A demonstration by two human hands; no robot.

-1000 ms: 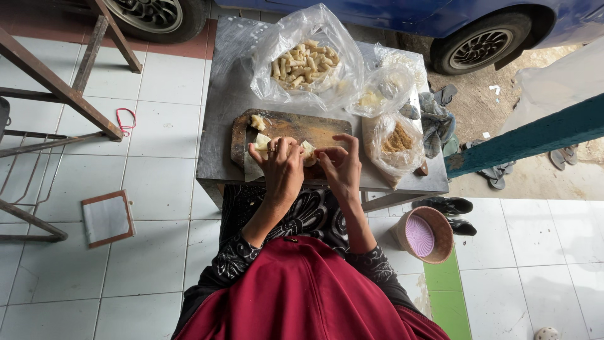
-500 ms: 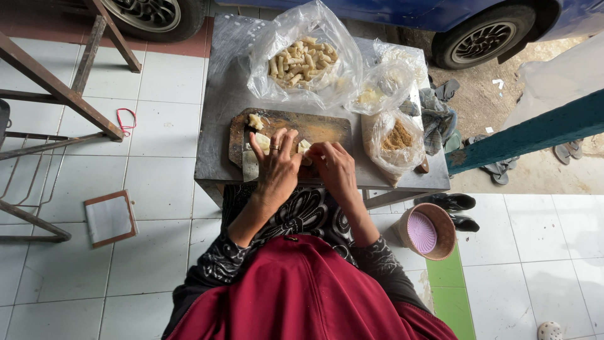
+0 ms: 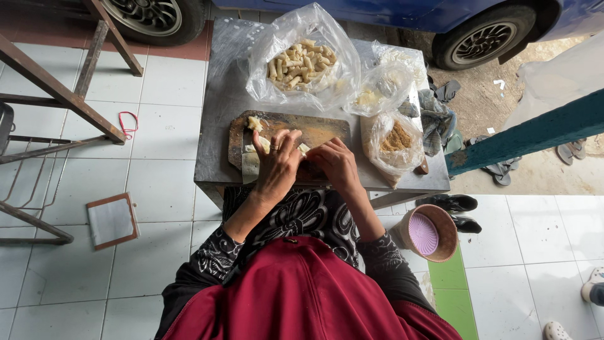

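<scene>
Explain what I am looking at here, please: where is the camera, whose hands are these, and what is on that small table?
The camera sits on the person's head and looks straight down, so you see their lap and both bare hands from above. There is no machine. The left hand and right hand rest together on a worn wooden cutting board on a small grey table. They press on pale, soft food; what the fingers grip is hidden. A small pale lump lies at the board's far corner. Behind the board lies a large clear bag of pale sticks; two smaller bags lie to the right. A round basket stands on the tiled floor.
</scene>
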